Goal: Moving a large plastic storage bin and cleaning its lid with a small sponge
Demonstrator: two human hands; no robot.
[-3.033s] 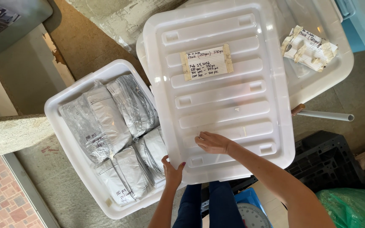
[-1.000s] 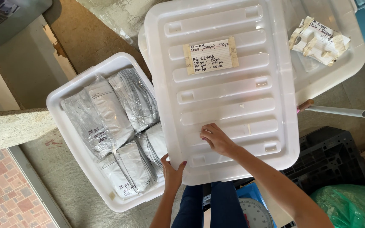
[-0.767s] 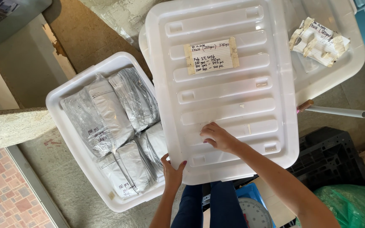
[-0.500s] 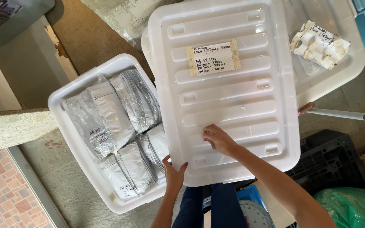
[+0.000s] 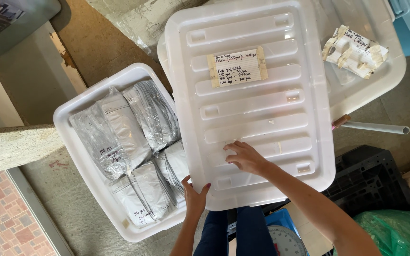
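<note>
The right hand (image 5: 246, 157) lies flat, fingers spread, on the white lid (image 5: 252, 99). The left hand (image 5: 194, 195) grips the lid's near corner. Left of the lid sits an open white bin (image 5: 79, 106) packed with silver pouches (image 5: 129, 142); a paper label (image 5: 237, 67) is taped on the lid's far half.

Bare forearms, dark nail polish, blue jeans.

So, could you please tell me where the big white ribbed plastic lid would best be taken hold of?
Probably by the big white ribbed plastic lid at its near rim, coming from the person's side. It lies flat and wide, so only the overhanging edges offer a grip. The left hand already clasps the near-left corner; the right hand lies flat on top and could shift to the near-right edge.
</note>
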